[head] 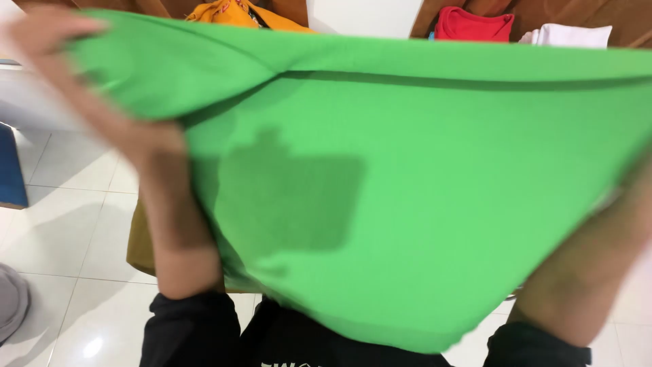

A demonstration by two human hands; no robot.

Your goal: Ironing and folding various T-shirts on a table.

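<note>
green cloth (421, 204): nearest the camera, held up and spread wide, filling most of the view; a fold ran along its top edge, a darker square patch showed through left of its middle, and its lower edge hung over the person's dark top.

left hand (54, 41): raised at the upper left, blurred, fingers closed on the cloth's top corner; the bare forearm ran down to a black sleeve (190, 326).

right hand: hidden behind the cloth at the right edge, so its grip could not be told; only the forearm (591, 272) and a black cuff showed at the lower right.

floor (75, 238): white glossy tiles, seen at the left below the cloth.

brown item (139, 245): partly seen beside the left forearm, mostly covered; kind could not be told.

grey thing (10, 299): at the left edge on the floor, cut off by the frame.

blue thing (10, 170): at the left edge, above the grey thing, also cut off.

yellow garment (231, 12): beyond the cloth's top edge, upper middle.

red garment (475, 24): beyond the top edge, upper right.

white garment (570, 34): just beside the red garment, to its right.
</note>
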